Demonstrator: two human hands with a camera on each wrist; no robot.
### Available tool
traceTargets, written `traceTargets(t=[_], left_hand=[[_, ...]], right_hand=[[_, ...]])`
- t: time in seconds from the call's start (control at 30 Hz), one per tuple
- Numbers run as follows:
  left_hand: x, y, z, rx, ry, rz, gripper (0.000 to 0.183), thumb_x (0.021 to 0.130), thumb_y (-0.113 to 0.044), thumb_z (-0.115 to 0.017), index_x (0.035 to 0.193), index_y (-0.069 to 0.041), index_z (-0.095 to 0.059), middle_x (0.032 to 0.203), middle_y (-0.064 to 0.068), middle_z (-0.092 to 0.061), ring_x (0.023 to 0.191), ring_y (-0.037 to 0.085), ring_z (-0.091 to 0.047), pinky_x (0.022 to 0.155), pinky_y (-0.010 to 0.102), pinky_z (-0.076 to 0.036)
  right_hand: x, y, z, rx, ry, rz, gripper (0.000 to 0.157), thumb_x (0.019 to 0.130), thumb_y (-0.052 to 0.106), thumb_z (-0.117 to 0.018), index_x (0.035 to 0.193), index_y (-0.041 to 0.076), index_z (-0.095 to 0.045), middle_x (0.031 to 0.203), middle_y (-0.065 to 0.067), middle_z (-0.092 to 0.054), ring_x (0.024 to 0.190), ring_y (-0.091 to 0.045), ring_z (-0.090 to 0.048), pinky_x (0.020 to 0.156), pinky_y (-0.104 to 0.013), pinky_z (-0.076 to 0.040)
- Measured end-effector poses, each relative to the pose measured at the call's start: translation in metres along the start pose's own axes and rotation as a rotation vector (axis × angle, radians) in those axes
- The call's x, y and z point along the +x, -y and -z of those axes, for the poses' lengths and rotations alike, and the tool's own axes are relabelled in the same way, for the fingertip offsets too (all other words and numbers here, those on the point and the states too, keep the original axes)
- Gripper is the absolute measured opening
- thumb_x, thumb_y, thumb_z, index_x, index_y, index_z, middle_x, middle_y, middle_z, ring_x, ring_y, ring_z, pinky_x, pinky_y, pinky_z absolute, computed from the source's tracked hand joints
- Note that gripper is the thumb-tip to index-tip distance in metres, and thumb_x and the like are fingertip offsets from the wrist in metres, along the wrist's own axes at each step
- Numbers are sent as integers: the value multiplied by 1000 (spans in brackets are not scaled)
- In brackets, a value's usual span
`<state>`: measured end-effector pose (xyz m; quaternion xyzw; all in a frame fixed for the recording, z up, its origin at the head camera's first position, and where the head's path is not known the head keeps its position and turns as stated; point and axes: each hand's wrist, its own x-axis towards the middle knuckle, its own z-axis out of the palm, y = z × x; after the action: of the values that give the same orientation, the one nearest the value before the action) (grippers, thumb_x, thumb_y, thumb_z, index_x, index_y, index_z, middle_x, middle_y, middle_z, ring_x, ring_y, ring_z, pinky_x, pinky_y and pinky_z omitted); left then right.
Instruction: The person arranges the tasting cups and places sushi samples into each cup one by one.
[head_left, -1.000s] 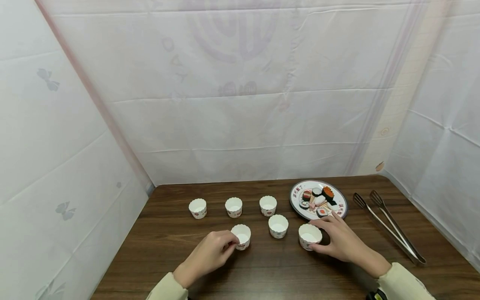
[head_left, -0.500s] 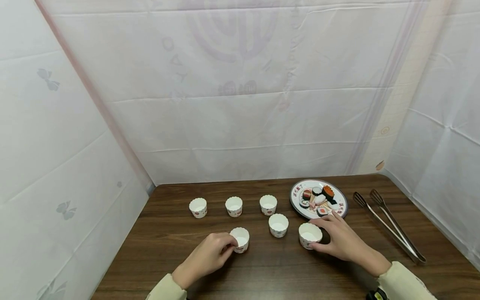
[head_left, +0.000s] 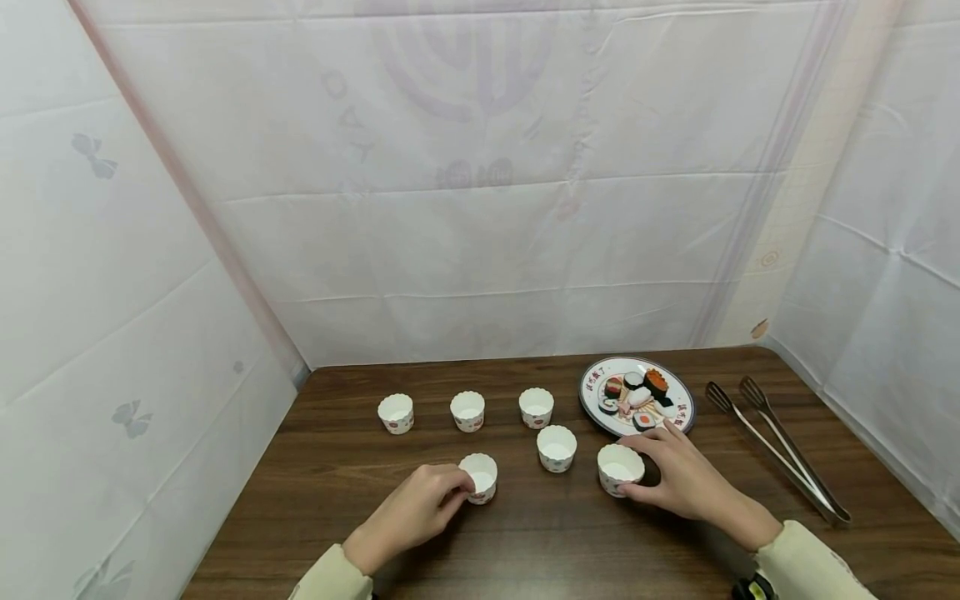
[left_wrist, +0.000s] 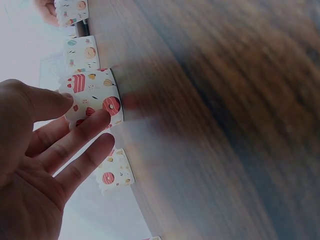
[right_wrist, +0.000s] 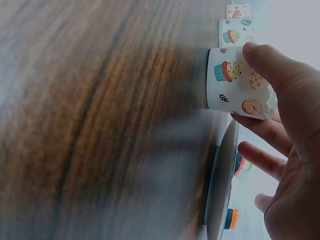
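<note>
On the brown table, my left hand (head_left: 420, 507) pinches the near-left edge of a white paper baking cup (head_left: 483, 473). Red cake and donut prints show on that cup's side (left_wrist: 92, 97) in the left wrist view. My right hand (head_left: 681, 477) holds another paper baking cup (head_left: 618, 467) between thumb and fingers; its side has cupcake and donut prints (right_wrist: 235, 82). Both cups stand upright on the table. Between the two hands stands a third baking cup (head_left: 557, 450), untouched. The insides that show look plain white.
Behind stand three more baking cups in a row: left (head_left: 396, 414), middle (head_left: 468, 412) and right (head_left: 536, 408). A round plate (head_left: 592, 407) with several sushi pieces (head_left: 639, 397) lies just beyond my right hand. Metal tongs (head_left: 783, 454) lie at the right. White cloth (head_left: 480, 250) walls the table.
My left hand's baking cup has shifted slightly left and toward me. My right hand and its cup have stayed in place.
</note>
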<state>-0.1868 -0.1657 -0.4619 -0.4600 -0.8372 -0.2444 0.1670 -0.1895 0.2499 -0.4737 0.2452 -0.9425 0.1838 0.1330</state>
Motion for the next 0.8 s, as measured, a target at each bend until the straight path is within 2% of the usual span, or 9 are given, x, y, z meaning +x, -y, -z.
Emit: traceTargets(t=[0.27,0.8], left_hand=[[-1,0,1,4,24,21,20,83,10,-75,91,-8,-72,88,-4,-70,83,5,-67,76,20,-55],[0,0,2,-1,23,7,20,83,9,-76,91,-8,-72,87,-3,-71,81,6,-67,74,19,-54]], right_hand=[[0,0,0,3,-1,-2,55,80,45,-88,123,14,-72,115,1,-72,114,-30,-62,113,-66,-28],[-1,0,0,8,-4,2,55,80,44,-88,123,14,-73,116,1,-71,114,-30,-62,113,-66,-28]])
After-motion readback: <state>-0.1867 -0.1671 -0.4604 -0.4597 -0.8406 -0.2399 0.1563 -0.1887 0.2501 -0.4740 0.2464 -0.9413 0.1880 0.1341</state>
